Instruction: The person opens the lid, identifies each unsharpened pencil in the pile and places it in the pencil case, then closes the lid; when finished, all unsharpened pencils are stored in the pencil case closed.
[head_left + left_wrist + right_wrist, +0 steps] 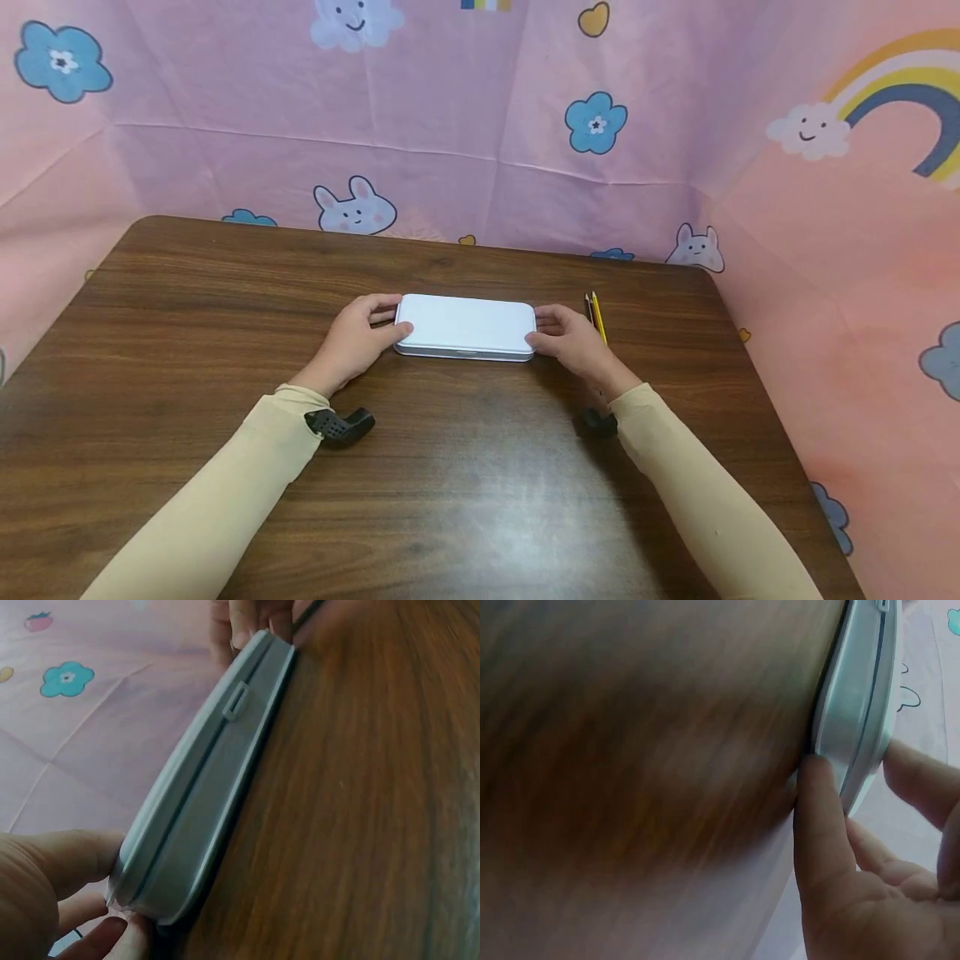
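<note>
A white tin pencil case (467,323), its lid closed, is held level between both hands near the middle of the table. My left hand (357,335) grips the left end, thumb on the lid and fingers at the side. At the opposite end, my right hand (573,342) has its thumb on top, and in the right wrist view a finger (821,817) reaches under the lower edge. A small latch (237,702) shows on the long side of the case in the left wrist view. Whether the case touches the table, I cannot tell.
Just beyond my right hand lie a yellow pencil (598,317) and a dark pencil (588,307), partly covered by that hand. The brown wooden table (450,500) ends at a pink patterned cloth (465,125) behind and at the right.
</note>
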Demonstrator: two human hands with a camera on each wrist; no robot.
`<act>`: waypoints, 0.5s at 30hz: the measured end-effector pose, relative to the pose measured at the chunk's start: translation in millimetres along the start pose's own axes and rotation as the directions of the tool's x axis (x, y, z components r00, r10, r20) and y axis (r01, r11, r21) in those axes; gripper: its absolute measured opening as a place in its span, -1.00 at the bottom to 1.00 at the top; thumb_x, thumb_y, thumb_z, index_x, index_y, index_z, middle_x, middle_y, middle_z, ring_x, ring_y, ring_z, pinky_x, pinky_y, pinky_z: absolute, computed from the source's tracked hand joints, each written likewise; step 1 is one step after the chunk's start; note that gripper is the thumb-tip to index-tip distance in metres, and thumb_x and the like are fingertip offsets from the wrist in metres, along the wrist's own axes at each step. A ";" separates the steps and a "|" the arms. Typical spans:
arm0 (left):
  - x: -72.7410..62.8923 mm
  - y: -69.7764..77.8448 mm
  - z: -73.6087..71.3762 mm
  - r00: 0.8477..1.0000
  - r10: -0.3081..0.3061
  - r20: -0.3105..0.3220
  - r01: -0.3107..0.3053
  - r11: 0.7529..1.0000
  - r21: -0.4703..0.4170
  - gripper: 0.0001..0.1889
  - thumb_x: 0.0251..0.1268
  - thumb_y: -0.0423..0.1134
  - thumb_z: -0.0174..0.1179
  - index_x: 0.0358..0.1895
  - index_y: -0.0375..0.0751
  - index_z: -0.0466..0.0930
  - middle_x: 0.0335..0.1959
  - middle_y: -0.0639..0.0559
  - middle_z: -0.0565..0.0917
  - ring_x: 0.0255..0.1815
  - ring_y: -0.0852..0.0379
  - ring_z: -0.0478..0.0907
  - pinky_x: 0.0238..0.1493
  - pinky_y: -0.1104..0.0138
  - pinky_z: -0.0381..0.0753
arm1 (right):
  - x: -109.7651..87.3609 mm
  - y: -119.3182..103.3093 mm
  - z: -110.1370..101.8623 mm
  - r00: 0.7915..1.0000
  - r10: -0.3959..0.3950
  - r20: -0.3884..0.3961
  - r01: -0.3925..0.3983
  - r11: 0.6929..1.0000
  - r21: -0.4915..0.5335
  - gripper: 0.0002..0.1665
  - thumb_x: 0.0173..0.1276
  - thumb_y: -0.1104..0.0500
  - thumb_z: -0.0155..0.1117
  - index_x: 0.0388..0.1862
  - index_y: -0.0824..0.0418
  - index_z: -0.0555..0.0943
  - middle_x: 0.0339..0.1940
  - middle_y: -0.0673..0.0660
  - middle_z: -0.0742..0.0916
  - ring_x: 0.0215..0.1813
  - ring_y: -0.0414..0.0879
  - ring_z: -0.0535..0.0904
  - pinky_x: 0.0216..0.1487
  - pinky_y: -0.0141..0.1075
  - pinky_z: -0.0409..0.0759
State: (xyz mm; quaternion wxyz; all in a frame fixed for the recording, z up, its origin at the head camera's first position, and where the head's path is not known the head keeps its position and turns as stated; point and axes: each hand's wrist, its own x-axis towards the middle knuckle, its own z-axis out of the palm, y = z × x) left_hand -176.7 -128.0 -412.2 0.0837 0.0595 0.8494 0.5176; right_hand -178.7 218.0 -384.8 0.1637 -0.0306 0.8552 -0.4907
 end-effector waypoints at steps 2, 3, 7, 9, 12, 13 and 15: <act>1.1 0.1 -0.7 1.000 0.001 0.000 -0.001 1.000 0.028 -0.37 0.47 -0.10 0.31 0.48 -0.29 0.39 0.44 -0.29 0.37 0.46 -0.19 0.42 0.40 0.00 0.50 | 1.3 -0.3 2.5 1.000 -0.005 -0.016 0.005 1.000 -0.015 -0.35 0.48 0.17 0.37 0.46 0.33 0.43 0.35 0.31 0.60 0.38 0.16 0.54 0.36 0.01 0.56; 1.9 0.5 -1.0 1.000 0.000 0.001 0.000 0.999 0.041 -0.37 0.47 -0.10 0.30 0.48 -0.29 0.39 0.43 -0.28 0.38 0.46 -0.19 0.42 0.40 0.00 0.50 | 2.1 -0.7 3.3 1.000 -0.007 -0.022 0.007 1.000 -0.020 -0.35 0.48 0.18 0.37 0.46 0.33 0.43 0.35 0.31 0.60 0.38 0.16 0.55 0.36 0.01 0.56; 4.5 1.3 -1.0 1.000 -0.008 -0.002 0.008 0.997 0.082 -0.39 0.49 -0.12 0.29 0.48 -0.29 0.38 0.40 -0.27 0.40 0.45 -0.20 0.42 0.41 -0.02 0.48 | 4.8 -1.3 3.8 0.999 -0.002 -0.037 0.001 1.000 -0.030 -0.34 0.47 0.17 0.39 0.47 0.31 0.44 0.35 0.29 0.61 0.39 0.15 0.55 0.39 0.01 0.53; 5.3 1.2 -0.5 1.000 -0.013 -0.005 0.013 0.997 0.082 -0.39 0.49 -0.12 0.28 0.48 -0.28 0.37 0.40 -0.26 0.41 0.45 -0.20 0.43 0.41 -0.02 0.48 | 6.0 -1.1 2.4 0.999 0.010 -0.032 -0.011 1.000 -0.021 -0.33 0.46 0.16 0.40 0.46 0.29 0.45 0.35 0.27 0.61 0.39 0.14 0.55 0.40 0.01 0.53; 5.6 -0.3 0.2 1.000 -0.014 -0.003 0.014 0.997 0.076 -0.38 0.50 -0.10 0.27 0.50 -0.27 0.36 0.41 -0.26 0.41 0.46 -0.18 0.43 0.42 -0.02 0.47 | 7.6 0.9 -2.1 1.000 0.001 0.003 -0.001 1.000 -0.011 -0.33 0.46 0.17 0.40 0.46 0.33 0.44 0.36 0.31 0.60 0.38 0.15 0.55 0.36 -0.02 0.57; 5.5 -1.1 0.1 1.000 -0.015 0.000 0.015 0.997 0.071 -0.37 0.51 -0.07 0.26 0.51 -0.26 0.35 0.42 -0.26 0.42 0.46 -0.17 0.43 0.42 -0.02 0.47 | 6.7 0.9 -4.3 1.000 -0.005 0.013 0.006 1.000 -0.005 -0.33 0.46 0.18 0.39 0.46 0.35 0.43 0.36 0.32 0.59 0.37 0.16 0.56 0.33 -0.03 0.60; 4.3 -2.1 -2.3 1.000 -0.016 0.005 0.015 0.998 0.055 -0.36 0.53 0.00 0.23 0.52 -0.23 0.34 0.42 -0.23 0.46 0.45 -0.15 0.44 0.43 -0.02 0.46 | 2.1 0.2 -10.2 1.000 -0.025 0.019 0.025 1.000 -0.001 -0.37 0.49 0.21 0.35 0.45 0.37 0.43 0.35 0.35 0.59 0.33 0.17 0.59 0.26 -0.06 0.65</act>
